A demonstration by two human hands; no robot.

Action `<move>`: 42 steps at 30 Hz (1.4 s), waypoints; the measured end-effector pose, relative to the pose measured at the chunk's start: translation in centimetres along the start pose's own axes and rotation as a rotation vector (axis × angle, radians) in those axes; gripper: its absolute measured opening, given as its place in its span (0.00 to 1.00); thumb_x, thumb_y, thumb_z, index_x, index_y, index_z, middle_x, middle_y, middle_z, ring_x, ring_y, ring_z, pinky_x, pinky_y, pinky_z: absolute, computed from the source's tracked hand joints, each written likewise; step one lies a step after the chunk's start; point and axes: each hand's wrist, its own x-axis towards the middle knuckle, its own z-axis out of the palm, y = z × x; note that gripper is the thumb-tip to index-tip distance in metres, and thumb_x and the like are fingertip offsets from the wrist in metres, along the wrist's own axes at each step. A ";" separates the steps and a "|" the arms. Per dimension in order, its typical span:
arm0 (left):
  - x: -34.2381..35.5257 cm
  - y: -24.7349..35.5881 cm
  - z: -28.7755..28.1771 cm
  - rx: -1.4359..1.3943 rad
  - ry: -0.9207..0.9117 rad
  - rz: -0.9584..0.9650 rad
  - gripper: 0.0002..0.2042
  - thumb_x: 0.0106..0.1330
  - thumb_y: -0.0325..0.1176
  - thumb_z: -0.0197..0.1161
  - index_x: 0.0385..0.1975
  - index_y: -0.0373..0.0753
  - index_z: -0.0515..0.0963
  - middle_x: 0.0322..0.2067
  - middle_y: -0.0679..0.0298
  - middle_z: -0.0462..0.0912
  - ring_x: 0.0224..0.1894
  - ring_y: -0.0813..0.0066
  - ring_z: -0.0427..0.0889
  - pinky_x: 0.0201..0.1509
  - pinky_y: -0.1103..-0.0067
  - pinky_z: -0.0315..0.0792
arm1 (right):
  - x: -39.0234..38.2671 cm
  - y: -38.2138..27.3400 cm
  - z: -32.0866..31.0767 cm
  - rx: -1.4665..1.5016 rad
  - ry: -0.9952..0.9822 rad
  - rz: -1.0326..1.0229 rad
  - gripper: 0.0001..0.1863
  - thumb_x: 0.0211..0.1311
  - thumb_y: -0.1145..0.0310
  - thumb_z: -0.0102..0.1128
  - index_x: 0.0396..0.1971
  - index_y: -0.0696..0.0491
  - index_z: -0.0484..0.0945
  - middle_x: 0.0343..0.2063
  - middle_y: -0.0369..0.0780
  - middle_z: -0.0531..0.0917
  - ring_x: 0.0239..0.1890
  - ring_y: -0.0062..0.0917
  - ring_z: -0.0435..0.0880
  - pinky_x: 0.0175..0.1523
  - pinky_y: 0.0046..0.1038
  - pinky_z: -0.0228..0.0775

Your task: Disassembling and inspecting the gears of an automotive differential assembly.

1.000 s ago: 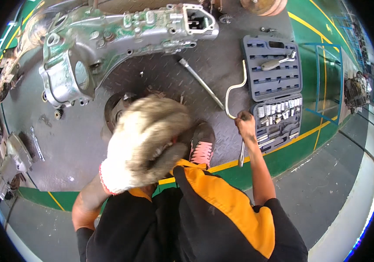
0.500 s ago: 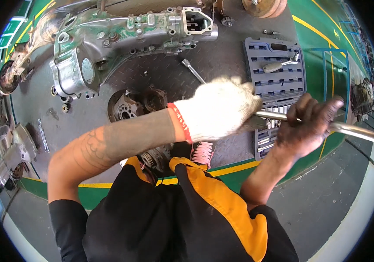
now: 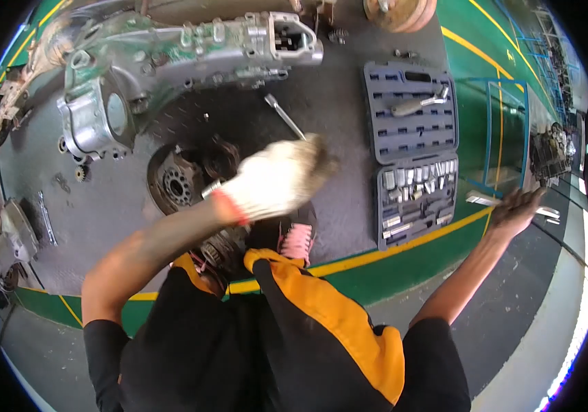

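My left hand, in a white knit glove with a red cuff, is over the floor plate near my feet. Motion blurs its fingers, so their closure is unclear. A short shiny metal piece shows beside the cuff. Bare and dark with grime, my right hand is far out to the right, closed around a silver metal bar. A socket wrench lies beyond the glove, its near end hidden. Left of the glove sits a round metal housing with a holed hub.
A large metal casing lies across the far left. To the right is an open tool case with sockets; a ratchet rests on its lid. A small gear and a spanner lie left, a round drum far back.
My hands have moved apart. The right carried the bar outward to the right and came off the tool case area; the gloved left hand left the bar and shifted left.
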 end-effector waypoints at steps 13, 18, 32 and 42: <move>-1.1 1.8 4.2 -0.010 0.173 0.154 0.11 0.71 0.40 0.56 0.44 0.39 0.73 0.25 0.51 0.82 0.27 0.50 0.85 0.31 0.59 0.77 | -21.9 1.0 12.6 0.731 -0.824 0.222 0.25 0.64 0.52 0.58 0.50 0.60 0.73 0.43 0.48 0.76 0.48 0.39 0.73 0.61 0.47 0.58; -2.0 0.1 3.5 0.442 0.486 0.165 0.14 0.64 0.37 0.57 0.47 0.41 0.74 0.32 0.59 0.83 0.33 0.64 0.86 0.34 0.69 0.79 | -15.4 0.9 11.2 0.720 -0.658 0.799 0.42 0.70 0.42 0.53 0.68 0.63 0.58 0.31 0.37 0.67 0.30 0.19 0.65 0.40 0.26 0.58; -10.6 -7.5 -3.9 0.495 0.625 0.211 0.39 0.37 0.47 0.82 0.54 0.39 0.77 0.54 0.57 0.79 0.62 0.49 0.73 0.69 0.52 0.61 | -18.9 4.7 16.4 0.345 -0.347 0.645 0.32 0.69 0.34 0.49 0.18 0.47 0.62 0.11 0.27 0.53 0.11 0.14 0.43 0.16 0.22 0.36; -8.6 -8.3 -3.0 0.638 0.639 0.112 0.28 0.47 0.43 0.77 0.49 0.42 0.79 0.54 0.60 0.80 0.64 0.53 0.72 0.71 0.56 0.60 | -18.4 5.0 15.2 0.321 -0.348 0.616 0.31 0.67 0.34 0.51 0.19 0.48 0.64 0.12 0.26 0.54 0.12 0.13 0.46 0.18 0.22 0.38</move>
